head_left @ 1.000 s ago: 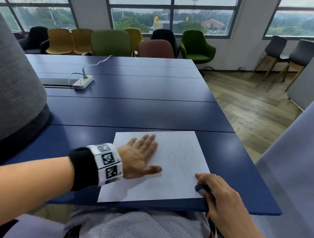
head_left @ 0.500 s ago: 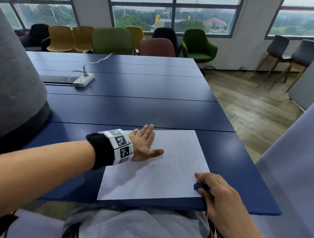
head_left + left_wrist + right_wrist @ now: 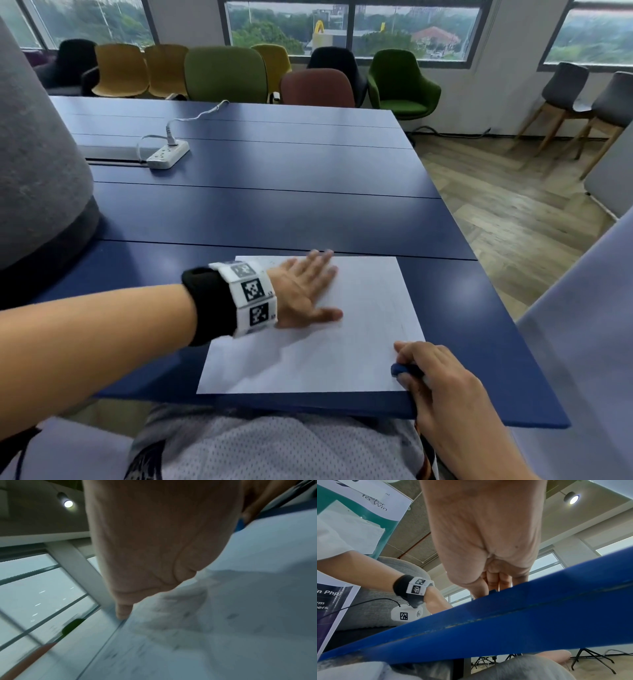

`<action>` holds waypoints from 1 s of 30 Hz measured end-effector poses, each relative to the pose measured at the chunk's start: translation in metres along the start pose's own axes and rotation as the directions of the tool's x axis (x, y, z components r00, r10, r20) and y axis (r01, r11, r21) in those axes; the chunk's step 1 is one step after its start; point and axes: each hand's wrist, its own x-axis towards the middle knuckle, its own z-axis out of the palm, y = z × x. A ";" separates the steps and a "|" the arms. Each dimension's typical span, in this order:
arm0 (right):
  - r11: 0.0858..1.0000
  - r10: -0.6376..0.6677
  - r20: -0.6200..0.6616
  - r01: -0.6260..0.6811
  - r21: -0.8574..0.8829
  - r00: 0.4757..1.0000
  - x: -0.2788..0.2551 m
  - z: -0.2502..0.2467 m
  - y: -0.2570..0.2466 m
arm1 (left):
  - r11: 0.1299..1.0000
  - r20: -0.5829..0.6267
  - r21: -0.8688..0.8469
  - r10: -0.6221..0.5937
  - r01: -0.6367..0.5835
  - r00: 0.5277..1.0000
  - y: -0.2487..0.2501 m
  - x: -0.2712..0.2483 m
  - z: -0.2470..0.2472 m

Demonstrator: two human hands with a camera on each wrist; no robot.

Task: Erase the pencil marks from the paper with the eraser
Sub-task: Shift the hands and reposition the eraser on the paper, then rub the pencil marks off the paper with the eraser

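White square sheet of paper (image 3: 342, 342) lies flat at lower centre of head view, near edge flush w/ front edge of dark blue panelled worktop (image 3: 274, 212). Faint grey pencil marks (image 3: 390, 308) toward its right side, smudgy specks in left wrist view. Small blue eraser (image 3: 402, 370) at paper's lower right corner, pinched by right hand (image 3: 442, 387) fingers. Left hand (image 3: 305, 291) flat on paper's upper left, fingers straight, blurred. Bare worktop beyond paper; white power strip (image 3: 168, 155) upper left.
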 end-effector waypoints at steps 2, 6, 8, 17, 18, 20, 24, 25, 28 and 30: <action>1.000 0.003 0.000 -0.003 0.000 1.000 0.000 0.000 -0.001 | 0.975 0.030 0.038 0.217 -0.218 0.976 0.023 -0.012 0.009; 1.000 0.001 0.007 -0.001 0.007 1.000 0.001 -0.002 -0.002 | 0.977 0.060 0.004 0.213 -0.214 0.975 0.015 -0.030 0.027; 1.000 -0.001 0.022 0.001 0.013 1.000 0.001 -0.003 -0.003 | 0.999 0.085 -0.005 0.045 -0.045 0.995 -0.010 -0.031 0.027; 0.980 -0.005 0.224 0.050 -0.193 0.975 0.018 -0.027 -0.018 | 0.981 0.085 -0.162 -0.094 0.107 0.992 -0.013 -0.011 -0.013; 0.983 0.004 0.263 0.045 -0.180 0.965 0.027 -0.033 -0.019 | 0.983 0.090 -0.133 -0.113 0.124 0.990 -0.010 -0.008 -0.017; 0.994 0.005 0.317 0.030 -0.107 0.948 0.050 -0.044 -0.020 | 0.985 0.097 -0.094 -0.134 0.143 0.986 -0.006 -0.003 -0.023; 0.994 -0.073 0.352 0.099 -0.056 0.933 0.104 -0.043 -0.024 | 0.984 0.093 -0.100 -0.141 0.150 0.986 -0.004 0.005 -0.030; 0.992 -0.083 0.386 0.112 -0.053 0.919 0.115 -0.039 -0.025 | 0.982 0.097 -0.104 -0.147 0.156 0.984 -0.002 0.006 -0.031; 0.977 -0.121 0.487 0.190 -0.095 0.865 0.137 -0.026 -0.027 | 0.982 0.125 -0.085 -0.160 0.171 0.979 0.005 0.006 -0.031; 0.959 -0.148 0.518 0.250 -0.134 0.842 0.147 -0.022 -0.026 | 0.981 0.120 -0.082 -0.164 0.174 0.979 0.008 0.006 -0.032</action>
